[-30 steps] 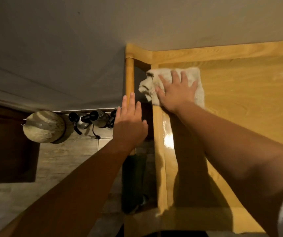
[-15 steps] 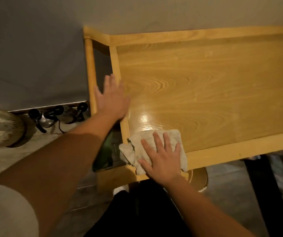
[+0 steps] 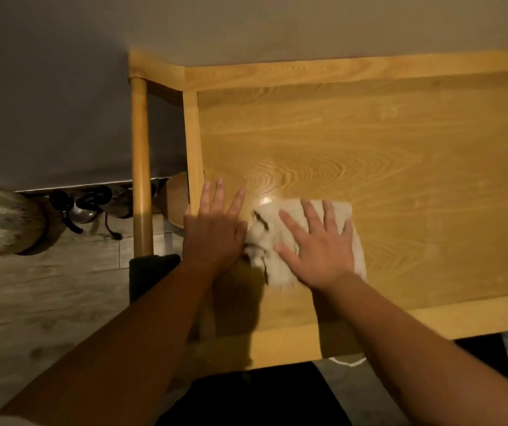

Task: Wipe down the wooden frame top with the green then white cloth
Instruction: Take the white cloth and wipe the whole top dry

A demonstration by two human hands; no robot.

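The right hand (image 3: pixel 320 253) lies palm down on the white cloth (image 3: pixel 305 238), fingers (image 3: pixel 312 215) spread flat and extended, nothing pinched. The cloth is partly bunched on the side toward the thumb and lies flat beyond the little finger; its far edge shows just past the fingertips. The cloth rests on the wooden frame top (image 3: pixel 369 155), near the corner closest to the person.

The left hand (image 3: pixel 212 229) lies palm down directly beside the cloth, touching its bunched edge on the thumb side. Its fingers (image 3: pixel 219 195) are extended and slightly spread, holding nothing. The outermost fingers lie against the raised side rail (image 3: pixel 193 139) of the frame top; the rest lie on the panel surface. A glossy highlight on the panel sits just beyond and between the two sets of fingertips.

To the outer side of the left hand fingers, a round wooden post (image 3: pixel 139 155) runs down toward the tiled floor (image 3: pixel 56 272). Farther out on the floor are dark bottles (image 3: pixel 77 204) and a rounded pale pot (image 3: pixel 1 222). A dark green cloth (image 3: pixel 151 272) hangs below the left wrist, beside the post.
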